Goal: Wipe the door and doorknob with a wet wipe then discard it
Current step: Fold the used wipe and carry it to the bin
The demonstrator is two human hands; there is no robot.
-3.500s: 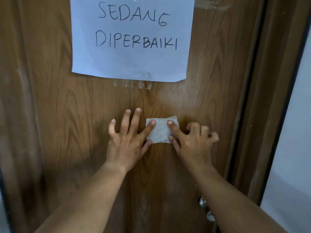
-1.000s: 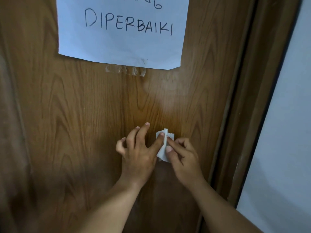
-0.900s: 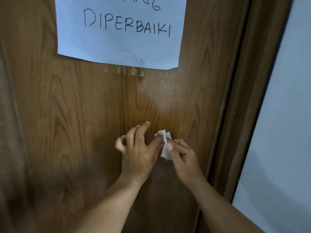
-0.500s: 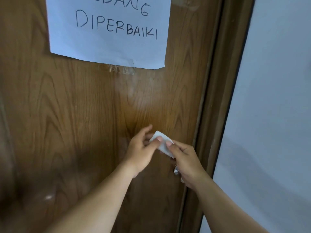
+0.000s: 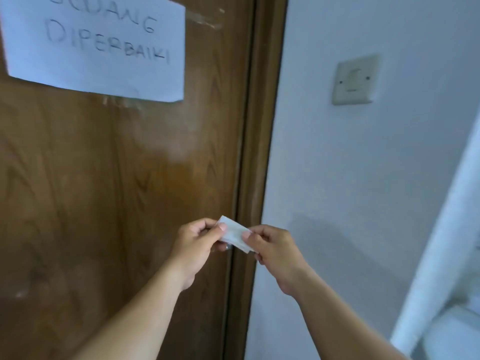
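Observation:
A small folded white wet wipe [image 5: 234,234] is held in the air in front of the brown wooden door [image 5: 109,193], near its right edge. My left hand [image 5: 197,245] pinches the wipe's left end and my right hand [image 5: 276,252] pinches its right end. The wipe is off the door's surface. A damp sheen shows on the wood above my hands. The doorknob is hidden behind my hands; only a small metallic glint shows under the wipe.
A white paper sign [image 5: 104,48] with handwriting is taped high on the door. The brown door frame [image 5: 259,152] runs down the middle. To the right is a white wall with a beige switch plate [image 5: 354,80], and a white edge [image 5: 441,242] at far right.
Both hands pressed the wipe flat on the door, then folded it and lifted it off the wood. The view has swung right, bringing the wall and switch plate into sight.

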